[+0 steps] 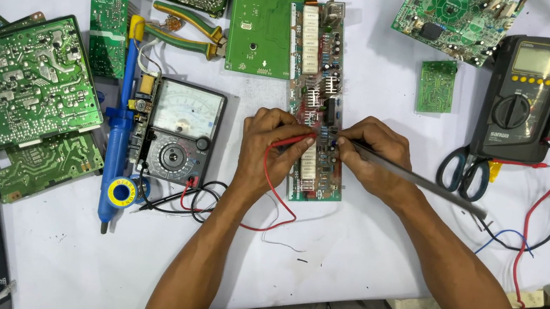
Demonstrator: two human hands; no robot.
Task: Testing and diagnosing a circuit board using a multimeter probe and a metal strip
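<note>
A long green circuit board (321,61) with white blocks and small parts lies upright in the middle of the white table. My left hand (268,150) pinches a red test probe (293,140) and touches its tip to the board's middle. My right hand (370,156) holds a black test probe (420,182) like a pen, its tip meeting the board just right of the red one. Both hands rest on the board's lower half. A red lead (272,189) loops from the left hand toward an analog multimeter (179,131) at the left.
A blue soldering tool (119,134) and solder reel (121,192) lie left of the analog meter. Several green boards (11,88) fill the left and top. Pliers (188,31) sit at top. A black digital multimeter (525,95), scissors (463,174) and tangled leads (535,224) are at right.
</note>
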